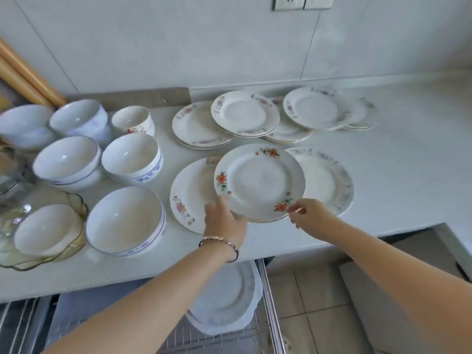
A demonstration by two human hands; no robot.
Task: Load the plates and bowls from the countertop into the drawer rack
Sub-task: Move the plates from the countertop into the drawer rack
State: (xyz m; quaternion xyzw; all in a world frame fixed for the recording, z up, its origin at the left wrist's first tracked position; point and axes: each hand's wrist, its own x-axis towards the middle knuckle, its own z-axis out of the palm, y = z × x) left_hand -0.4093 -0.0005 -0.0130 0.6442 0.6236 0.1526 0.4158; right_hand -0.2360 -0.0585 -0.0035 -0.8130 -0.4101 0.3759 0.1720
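No writing, brand, number or sign can be read anywhere. The white round ceramic plate with orange flowers bears painted decoration only, as do the white ceramic bowls.

- A home kitchen
- White desk crowded with china plates and bowls
- Below the desk, a pull-out wire rack
- Behind the desk, a panelled wall with a socket

Bright, soft, even light; faint shadows under plates. Small glints inside bowls. Whole view slightly soft; motion blur heaviest at left, over glass dish. Wide-angle bending curves table edge, wall seams.
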